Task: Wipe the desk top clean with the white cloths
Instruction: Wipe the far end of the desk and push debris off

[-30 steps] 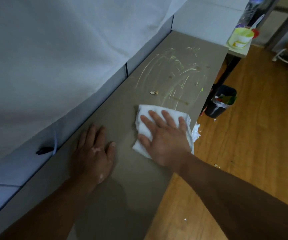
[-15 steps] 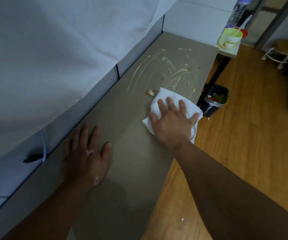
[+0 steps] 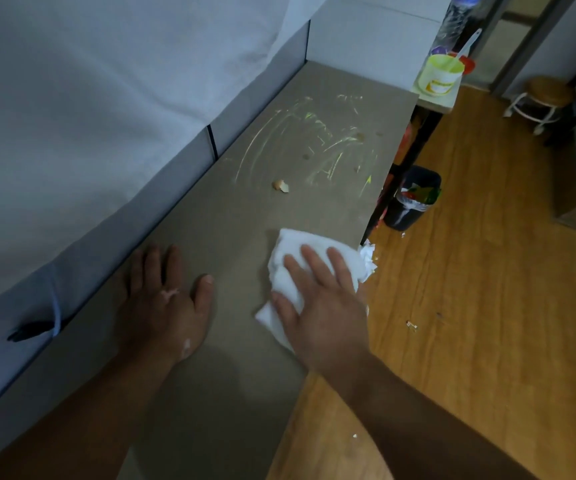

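A long grey desk top (image 3: 231, 230) runs away from me along a white-draped wall. My right hand (image 3: 321, 303) presses flat on a folded white cloth (image 3: 290, 258) near the desk's right edge. My left hand (image 3: 165, 306) rests flat on the bare desk, fingers spread, holding nothing. Farther along the desk lie yellow-green smears (image 3: 324, 147), a few brown spots and a small crumb of debris (image 3: 280, 186).
A dark waste bin (image 3: 413, 199) with rubbish stands on the wooden floor beside the desk. Crumpled white paper (image 3: 369, 258) lies at the desk edge. A yellow cup (image 3: 440, 74) with a spoon sits on a side shelf; a round stool (image 3: 546, 95) stands far right.
My right hand has pulled the cloth back toward me from the smeared area, leaving the crumb uncovered. My left hand has stayed planted.
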`<state>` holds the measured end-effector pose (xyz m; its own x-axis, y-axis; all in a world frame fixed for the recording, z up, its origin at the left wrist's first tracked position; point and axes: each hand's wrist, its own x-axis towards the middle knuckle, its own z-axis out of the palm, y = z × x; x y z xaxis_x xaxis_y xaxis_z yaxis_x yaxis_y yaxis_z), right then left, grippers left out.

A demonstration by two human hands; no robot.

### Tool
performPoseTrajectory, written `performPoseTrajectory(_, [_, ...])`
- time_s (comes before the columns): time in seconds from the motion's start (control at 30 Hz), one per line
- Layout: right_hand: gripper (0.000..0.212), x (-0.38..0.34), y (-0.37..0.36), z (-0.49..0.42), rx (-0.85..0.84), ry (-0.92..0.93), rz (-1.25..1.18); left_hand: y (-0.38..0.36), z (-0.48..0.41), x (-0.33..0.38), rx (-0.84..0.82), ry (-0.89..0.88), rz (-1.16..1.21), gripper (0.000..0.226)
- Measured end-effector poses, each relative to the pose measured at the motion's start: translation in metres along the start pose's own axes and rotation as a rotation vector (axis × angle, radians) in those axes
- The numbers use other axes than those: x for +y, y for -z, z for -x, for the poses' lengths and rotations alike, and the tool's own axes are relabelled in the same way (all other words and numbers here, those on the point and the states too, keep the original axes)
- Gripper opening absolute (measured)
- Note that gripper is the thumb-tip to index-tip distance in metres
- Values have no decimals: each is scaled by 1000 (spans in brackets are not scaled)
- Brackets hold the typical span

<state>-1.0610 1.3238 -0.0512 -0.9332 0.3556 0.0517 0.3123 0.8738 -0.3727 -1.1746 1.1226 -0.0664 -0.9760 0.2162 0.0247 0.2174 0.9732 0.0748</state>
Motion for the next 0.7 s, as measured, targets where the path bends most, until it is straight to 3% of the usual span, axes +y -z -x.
performPoseTrajectory(0.1, [59, 26, 9, -49, -57, -39, 18, -2, -13, 6, -30, 11, -7, 84])
performPoseTrajectory(0.37, [59, 86, 23, -156, 17, -66, -37, -2, -42, 16, -19, -44, 0, 87])
performPoseTrajectory(0.57, [84, 132, 17, -232, 34, -30, 96, -3, -46, 16, -4, -66, -10, 84])
performPoseTrajectory(0.7, [75, 121, 21, -231, 29, -181, 57, -3, -47, 17, -36, -54, -12, 88])
